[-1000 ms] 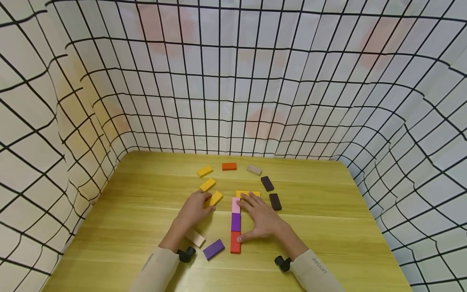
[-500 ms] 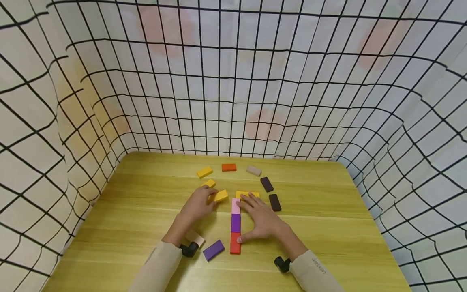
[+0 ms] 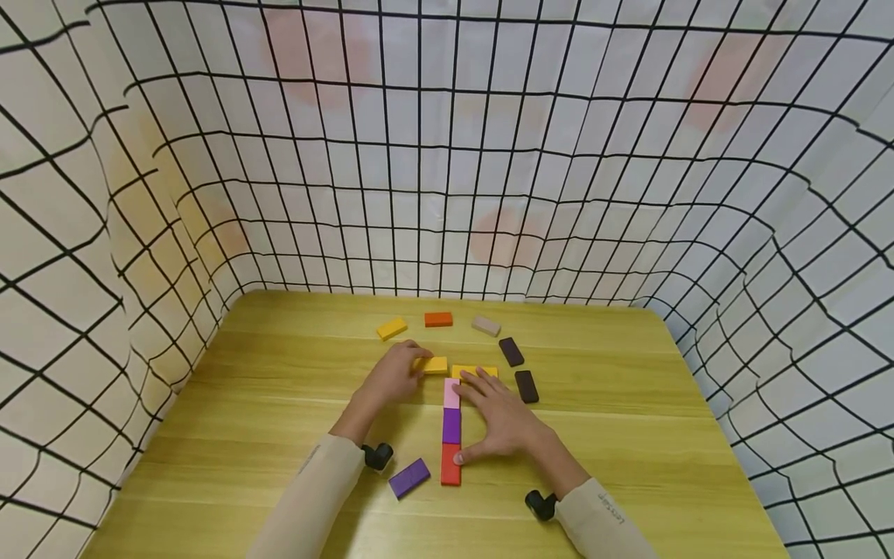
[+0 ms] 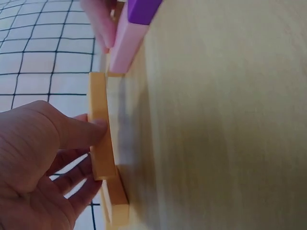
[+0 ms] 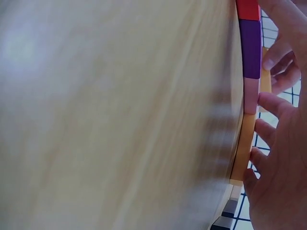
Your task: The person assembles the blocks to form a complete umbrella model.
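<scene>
The left hand (image 3: pixel 393 374) pinches a yellow block (image 3: pixel 434 365), thumb on the side nearer the person and fingers behind. The block sticks out to the right of that hand, in the space between both hands, its left end covered by the fingers. Its long axis runs left to right, and its right end points toward the right hand. In the left wrist view a neighbouring yellow block (image 4: pixel 116 200) sits by the held one's left end; I cannot tell whether they touch.

Beyond the left hand a far yellow block (image 3: pixel 392 329) lies slanted on the worktop (image 3: pixel 279 435). Nearer the person, between the forearms, is a loose purple block (image 3: pixel 410 478), also slanted. Past the held piece, farther out than both hands, an orange block (image 3: pixel 438 319) lies crosswise.

Just left of the right hand, a red block (image 3: pixel 450 472), a purple block (image 3: pixel 451 425) and a pink block (image 3: pixel 451 394) form a column running away from the person. At its far end a yellow bar (image 3: pixel 490 371) lies crosswise, just beside the held block's tip.

The right hand (image 3: pixel 501 418) is spread, thumb on the red block, fingers at the pink block and the bar, partly hiding both. Beyond it lies a pale block (image 3: pixel 486 325); beyond and to its right are two dark blocks (image 3: pixel 511 352).
</scene>
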Demonstrator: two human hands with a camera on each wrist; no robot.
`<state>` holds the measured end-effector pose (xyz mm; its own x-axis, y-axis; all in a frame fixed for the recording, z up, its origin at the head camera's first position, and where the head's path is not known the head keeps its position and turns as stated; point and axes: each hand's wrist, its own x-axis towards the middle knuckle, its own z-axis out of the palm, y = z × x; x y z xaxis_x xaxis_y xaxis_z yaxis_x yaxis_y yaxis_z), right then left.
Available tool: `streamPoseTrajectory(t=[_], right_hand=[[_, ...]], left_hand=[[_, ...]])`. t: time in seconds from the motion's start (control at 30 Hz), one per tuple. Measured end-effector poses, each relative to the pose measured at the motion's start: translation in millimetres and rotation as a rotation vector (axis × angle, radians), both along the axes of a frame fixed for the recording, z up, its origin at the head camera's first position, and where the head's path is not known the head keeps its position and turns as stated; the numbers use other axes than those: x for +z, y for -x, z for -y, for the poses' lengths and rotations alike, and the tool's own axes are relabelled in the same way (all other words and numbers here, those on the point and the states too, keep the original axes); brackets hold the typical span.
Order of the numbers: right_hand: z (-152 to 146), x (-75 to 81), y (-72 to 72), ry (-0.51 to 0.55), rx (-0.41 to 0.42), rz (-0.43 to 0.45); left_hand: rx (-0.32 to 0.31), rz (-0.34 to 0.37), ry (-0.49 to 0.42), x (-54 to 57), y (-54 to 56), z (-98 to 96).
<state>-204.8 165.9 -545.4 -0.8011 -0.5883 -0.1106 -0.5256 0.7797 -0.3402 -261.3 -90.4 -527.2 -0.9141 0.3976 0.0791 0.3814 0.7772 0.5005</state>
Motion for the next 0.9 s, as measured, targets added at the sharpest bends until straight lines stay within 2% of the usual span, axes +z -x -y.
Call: streamPoseTrajectory(t=[0.2,0.43,0.9], right_hand=[[-0.1,0.2,-0.8,0.001,0.004,0.003],[-0.2,-2.1,0.2,0.000,0.002,0.005],[-0.2,0.1,-0.6,0.009,0.000,0.008]], left_hand=[[-0.043,0.024,0.064,-5.6,4.5,-4.5],[-0.040,0.030,0.073,-10.7,4.0,-6.8],[-0.065,0.033,0.074,-6.2,2.2,-7.6]])
